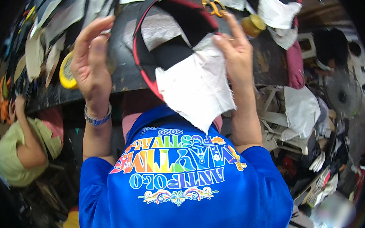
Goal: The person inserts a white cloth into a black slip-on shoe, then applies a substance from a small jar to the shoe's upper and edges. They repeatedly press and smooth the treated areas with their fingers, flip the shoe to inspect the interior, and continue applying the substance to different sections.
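Note:
My right hand (238,55) pinches the upper right end of a curved black fabric piece (183,15) with red edging, which arches in a loop over the table. A white cloth (196,83) with frayed edges hangs from the same grip down toward my lap and covers part of the loop. To the left of the loop, my left hand (92,64) is raised with its fingers bent and apart. It does not touch the fabric. Beside that wrist lies a round yellow tape roll (68,71).
The dark table (121,65) bears yellow-handled scissors (213,5), a yellow-lidded jar (253,25) and white cloth pieces (277,11). More scraps (65,19) pile at the left. A person in light green (28,147) sits at left; a light plastic chair (279,119) stands at right.

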`<action>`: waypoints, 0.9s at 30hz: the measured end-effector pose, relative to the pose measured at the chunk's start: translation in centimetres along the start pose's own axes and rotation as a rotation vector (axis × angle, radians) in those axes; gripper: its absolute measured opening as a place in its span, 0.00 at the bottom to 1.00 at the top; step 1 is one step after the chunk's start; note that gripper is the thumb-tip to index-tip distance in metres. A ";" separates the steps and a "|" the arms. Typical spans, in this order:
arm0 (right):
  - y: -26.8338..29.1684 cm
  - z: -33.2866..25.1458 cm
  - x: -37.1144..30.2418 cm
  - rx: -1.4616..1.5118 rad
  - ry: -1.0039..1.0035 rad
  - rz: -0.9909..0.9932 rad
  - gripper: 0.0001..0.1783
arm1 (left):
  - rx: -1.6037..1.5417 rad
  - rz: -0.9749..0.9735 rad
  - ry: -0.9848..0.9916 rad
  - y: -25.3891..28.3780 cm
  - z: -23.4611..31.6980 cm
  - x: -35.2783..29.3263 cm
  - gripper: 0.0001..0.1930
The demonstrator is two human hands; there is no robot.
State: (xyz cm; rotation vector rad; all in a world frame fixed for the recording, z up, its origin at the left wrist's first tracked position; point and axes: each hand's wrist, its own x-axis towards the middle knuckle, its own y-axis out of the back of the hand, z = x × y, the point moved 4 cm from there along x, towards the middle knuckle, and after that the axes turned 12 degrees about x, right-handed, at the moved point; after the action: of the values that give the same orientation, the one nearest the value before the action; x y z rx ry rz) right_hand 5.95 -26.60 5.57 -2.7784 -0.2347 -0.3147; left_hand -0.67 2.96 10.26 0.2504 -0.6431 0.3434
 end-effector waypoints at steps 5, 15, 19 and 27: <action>-3.2 6.3 1.2 -0.014 -0.233 -0.198 0.36 | 0.332 -0.565 -0.116 -2.5 1.6 1.9 0.12; -2.6 -0.9 -3.6 -0.749 0.164 -0.129 0.44 | 0.936 -0.986 -0.265 -10.6 -1.9 0.3 0.37; -2.1 0.0 -3.9 -0.776 0.011 -0.078 0.40 | 0.935 -1.009 -0.309 -11.4 -2.6 1.5 0.40; -1.8 1.1 -2.7 -0.955 0.267 -0.078 0.31 | 0.949 -1.062 -0.186 -13.1 -4.1 2.4 0.38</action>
State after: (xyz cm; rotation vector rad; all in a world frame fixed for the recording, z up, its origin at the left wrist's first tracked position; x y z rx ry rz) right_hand 3.17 -24.93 4.43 -3.5874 -0.1449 -1.0415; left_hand 8.42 -7.07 6.99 1.4743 -0.4071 -0.4431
